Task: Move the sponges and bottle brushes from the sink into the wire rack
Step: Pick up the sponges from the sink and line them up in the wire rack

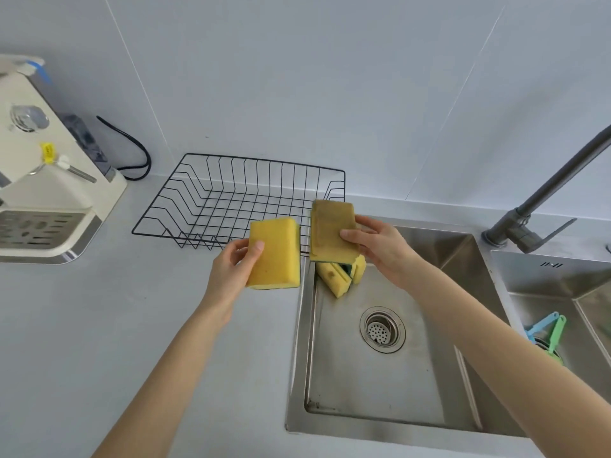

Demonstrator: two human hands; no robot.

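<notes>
My left hand (pixel 236 264) grips a bright yellow sponge (pixel 276 252) above the counter, just in front of the black wire rack (pixel 211 196). A darker, stained yellow sponge (pixel 330 226) is held in my right hand (pixel 380 246) over the sink's back left corner, close to the rack's right end. Two more yellow sponges (pixel 340 276) lean in that corner of the steel sink (pixel 363 375). Blue and green bottle brushes (pixel 545 332) lie in the second basin at the right. The rack holds nothing.
A cream-coloured appliance (pixel 43 180) with a drip tray stands at the far left, its black cable (pixel 135 150) trailing along the wall. A grey tap (pixel 542 200) rises behind the sinks at the right. A drain strainer (pixel 382 330) sits mid-basin.
</notes>
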